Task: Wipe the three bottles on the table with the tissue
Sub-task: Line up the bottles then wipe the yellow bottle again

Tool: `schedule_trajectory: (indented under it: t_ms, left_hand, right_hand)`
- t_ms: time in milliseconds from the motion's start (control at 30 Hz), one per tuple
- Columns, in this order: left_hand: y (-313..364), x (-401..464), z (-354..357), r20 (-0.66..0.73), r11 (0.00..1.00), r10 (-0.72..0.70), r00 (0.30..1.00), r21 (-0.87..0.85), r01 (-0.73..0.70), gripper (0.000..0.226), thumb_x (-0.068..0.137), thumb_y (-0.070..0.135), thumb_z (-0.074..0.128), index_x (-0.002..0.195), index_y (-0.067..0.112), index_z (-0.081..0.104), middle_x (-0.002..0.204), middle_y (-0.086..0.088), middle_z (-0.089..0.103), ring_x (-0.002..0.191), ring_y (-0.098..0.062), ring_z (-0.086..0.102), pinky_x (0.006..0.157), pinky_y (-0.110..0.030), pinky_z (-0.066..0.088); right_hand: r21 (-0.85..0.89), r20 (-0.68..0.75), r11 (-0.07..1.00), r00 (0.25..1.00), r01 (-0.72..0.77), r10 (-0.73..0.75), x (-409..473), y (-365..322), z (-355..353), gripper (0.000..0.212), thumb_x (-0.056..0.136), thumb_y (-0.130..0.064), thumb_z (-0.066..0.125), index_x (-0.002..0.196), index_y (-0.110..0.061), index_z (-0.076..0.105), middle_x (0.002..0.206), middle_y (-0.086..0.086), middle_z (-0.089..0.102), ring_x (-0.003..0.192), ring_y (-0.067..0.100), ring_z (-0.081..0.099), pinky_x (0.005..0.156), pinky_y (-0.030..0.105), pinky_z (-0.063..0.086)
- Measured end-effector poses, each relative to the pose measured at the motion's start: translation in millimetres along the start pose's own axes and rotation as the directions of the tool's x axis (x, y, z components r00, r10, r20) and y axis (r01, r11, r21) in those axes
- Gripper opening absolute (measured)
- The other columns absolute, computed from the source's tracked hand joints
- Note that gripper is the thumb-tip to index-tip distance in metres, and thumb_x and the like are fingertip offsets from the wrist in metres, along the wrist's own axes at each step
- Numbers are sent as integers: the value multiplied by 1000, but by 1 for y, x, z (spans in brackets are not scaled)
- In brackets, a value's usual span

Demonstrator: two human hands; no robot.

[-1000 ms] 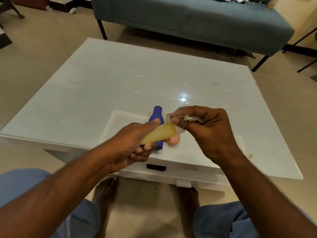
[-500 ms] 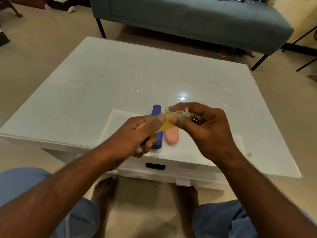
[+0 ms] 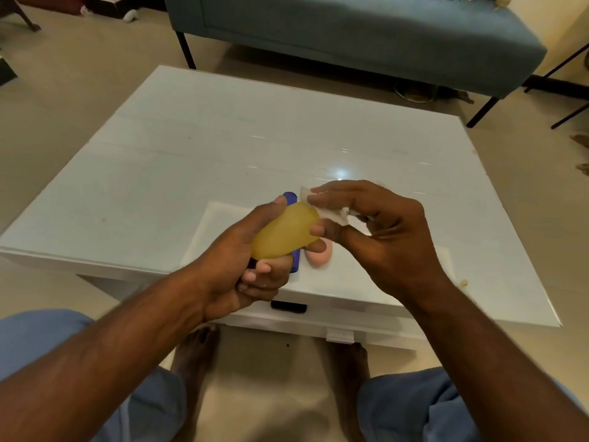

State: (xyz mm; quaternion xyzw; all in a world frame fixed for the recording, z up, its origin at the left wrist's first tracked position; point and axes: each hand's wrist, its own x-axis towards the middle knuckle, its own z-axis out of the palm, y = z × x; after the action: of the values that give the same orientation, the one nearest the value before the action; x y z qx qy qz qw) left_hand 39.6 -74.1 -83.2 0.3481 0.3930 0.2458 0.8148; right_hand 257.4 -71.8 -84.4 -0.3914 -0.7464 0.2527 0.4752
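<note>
My left hand (image 3: 242, 263) grips a yellow translucent bottle (image 3: 283, 232), held above the near edge of the white table (image 3: 191, 161). My right hand (image 3: 379, 237) presses a small white tissue (image 3: 328, 210) against the bottle's upper end. Beneath my hands a blue bottle (image 3: 292, 215) lies on the table, largely hidden by the yellow one. A pink bottle (image 3: 320, 256) lies beside it to the right, partly covered by my fingers.
A pale sheet (image 3: 213, 231) lies on the table under the two lying bottles. A grey-blue sofa (image 3: 350, 30) stands beyond the far edge. My knees and bare feet are below the near edge. A small crumb (image 3: 462, 282) sits at the right.
My left hand has turned the yellow bottle so its broad face shows. The tissue in my right hand has shifted along the bottle's upper end.
</note>
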Motion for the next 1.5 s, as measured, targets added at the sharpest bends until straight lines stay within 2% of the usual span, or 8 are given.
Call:
schedule_trajectory:
  t_ms: [300, 433, 567, 700, 833, 967, 1233, 1500]
  left_hand:
    - [-2, 4, 1, 127, 978, -51, 991, -194, 75, 75, 94, 66, 32, 52, 13, 65, 39, 6, 31, 42, -10, 7, 43, -21, 7]
    - [9, 6, -9, 68, 928, 100, 993, -365, -68, 63, 95, 63, 39, 94, 8, 69, 46, 4, 30, 40, -7, 12, 42, -22, 7]
    - [16, 13, -22, -314, 968, 181, 932, -112, -226, 72, 95, 69, 37, 113, 10, 74, 65, -1, 50, 49, -9, 37, 46, -22, 29]
    - [13, 19, -33, -575, 886, 301, 761, 463, 0, 61, 95, 68, 34, 105, 19, 67, 106, -5, 66, 83, -19, 59, 76, -36, 52]
    - [8, 22, -48, -501, 550, 529, 685, 817, 173, 50, 102, 53, 36, 114, 11, 59, 105, -12, 64, 89, -29, 63, 86, -47, 55]
    - [4, 31, -57, -481, 377, 541, 689, 872, 313, 49, 104, 44, 41, 124, 3, 58, 113, -18, 66, 92, -29, 61, 84, -41, 49]
    - [-4, 40, -61, -479, 277, 501, 720, 878, 391, 47, 97, 37, 59, 132, 6, 51, 117, -19, 67, 102, -35, 64, 86, -42, 51]
    - [-5, 34, -63, -424, 125, 501, 754, 898, 423, 64, 92, 43, 65, 139, 6, 42, 131, -20, 57, 115, -36, 59, 91, -42, 47]
  right_hand:
    - [-292, -80, 924, 957, 246, -280, -4, 7, 5, 23, 84, 8, 85, 105, -1, 82, 110, 11, 80, 107, 27, 76, 95, 36, 61]
    - [-404, -58, 893, 969, 196, -238, -4, 13, -2, 22, 84, 5, 85, 104, -3, 83, 110, 9, 81, 104, 25, 76, 90, 37, 62]
    - [-202, -298, 936, 928, -290, 223, 0, 10, -10, 15, 89, -18, 85, 105, -16, 85, 102, -6, 82, 98, 8, 76, 89, 35, 63]
    - [-343, -226, 700, 779, -626, 585, 0, 14, -23, 24, 93, -30, 79, 114, -19, 81, 108, -4, 79, 96, 10, 71, 89, 27, 55]
    - [-707, -71, 449, 687, -546, 724, -7, 23, -16, 23, 100, -26, 69, 116, -10, 73, 114, 10, 72, 93, 23, 60, 78, 29, 41]
    - [-783, 37, 427, 651, -452, 758, -8, 24, -5, 33, 103, -27, 62, 131, -8, 63, 133, 14, 59, 116, 31, 62, 86, 28, 44]
    - [-857, 141, 358, 499, -371, 855, -12, 27, 4, 63, 112, -24, 46, 161, 6, 21, 172, 24, 14, 160, 36, 17, 128, 36, 21]
    - [-820, 167, 382, 461, -426, 872, -24, 32, 10, 79, 111, -16, 46, 165, -1, -10, 173, 15, -24, 164, 31, -9, 134, 40, 8]
